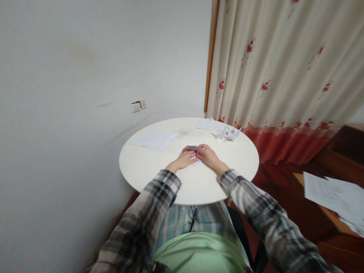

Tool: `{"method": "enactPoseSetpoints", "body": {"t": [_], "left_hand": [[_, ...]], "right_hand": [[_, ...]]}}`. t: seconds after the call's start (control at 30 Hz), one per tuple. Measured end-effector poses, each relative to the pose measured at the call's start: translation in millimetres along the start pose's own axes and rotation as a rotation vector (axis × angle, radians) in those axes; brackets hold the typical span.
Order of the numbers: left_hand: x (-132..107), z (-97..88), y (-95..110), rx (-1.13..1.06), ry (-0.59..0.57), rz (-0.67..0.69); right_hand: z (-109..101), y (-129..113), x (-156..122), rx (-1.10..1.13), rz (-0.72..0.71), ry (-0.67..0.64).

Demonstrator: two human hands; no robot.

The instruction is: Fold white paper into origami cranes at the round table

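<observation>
Both my hands meet over a small folded piece of white paper (195, 163) near the middle of the round white table (148, 167). My left hand (184, 159) lies over the paper's left side with its fingers stretched toward the right, pressing it on the tabletop. From the right, my right hand (207, 154) pinches the paper's upper part, its thumb and fingers closed on it. A greyish raised flap shows just beyond my fingertips. Much of the paper is hidden under my hands, so its full shape is unclear.
A stack of white paper sheets (155, 139) lies at the table's left. Several folded paper figures (228, 133) stand at the back right, beside more flat paper (206, 124). Wall sockets (136, 107), a curtain (273, 76) and a bench with papers (332, 193) surround the table.
</observation>
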State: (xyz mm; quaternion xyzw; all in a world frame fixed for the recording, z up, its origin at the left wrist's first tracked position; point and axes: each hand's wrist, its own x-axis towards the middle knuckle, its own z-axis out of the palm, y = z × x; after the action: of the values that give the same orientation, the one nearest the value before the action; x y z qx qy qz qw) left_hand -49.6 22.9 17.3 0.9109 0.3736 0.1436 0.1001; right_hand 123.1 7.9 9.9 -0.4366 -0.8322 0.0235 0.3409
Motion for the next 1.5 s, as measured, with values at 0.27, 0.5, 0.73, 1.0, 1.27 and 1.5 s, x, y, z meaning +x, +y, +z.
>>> {"method": "enactPoseSetpoints", "body": {"t": [0.27,0.5,0.73,1.0,1.27,1.5], "left_hand": [[0.7,3.4,-2.1,-0.119,0.163,-0.004],[-2.7,-1.8,-1.1,-0.036,0.241,-0.174],[-3.8,-6.2,3.0,0.045,0.233,-0.264],[0.2,-4.1,-0.1,0.015,0.205,-0.198],[-0.8,-3.5,1.1,0.009,0.225,-0.16],[-1.9,-5.5,5.0,0.049,0.205,-0.209]], "right_hand": [[0.9,-0.4,2.3,0.074,-0.015,0.034],[0.1,-1.7,4.4,0.164,-0.071,0.15],[4.0,1.8,4.5,0.234,0.058,0.207],[8.0,6.4,1.8,0.196,0.075,0.073],[7.1,5.5,1.9,0.206,0.083,0.03],[4.6,2.7,2.7,0.24,0.091,-0.006]]}}
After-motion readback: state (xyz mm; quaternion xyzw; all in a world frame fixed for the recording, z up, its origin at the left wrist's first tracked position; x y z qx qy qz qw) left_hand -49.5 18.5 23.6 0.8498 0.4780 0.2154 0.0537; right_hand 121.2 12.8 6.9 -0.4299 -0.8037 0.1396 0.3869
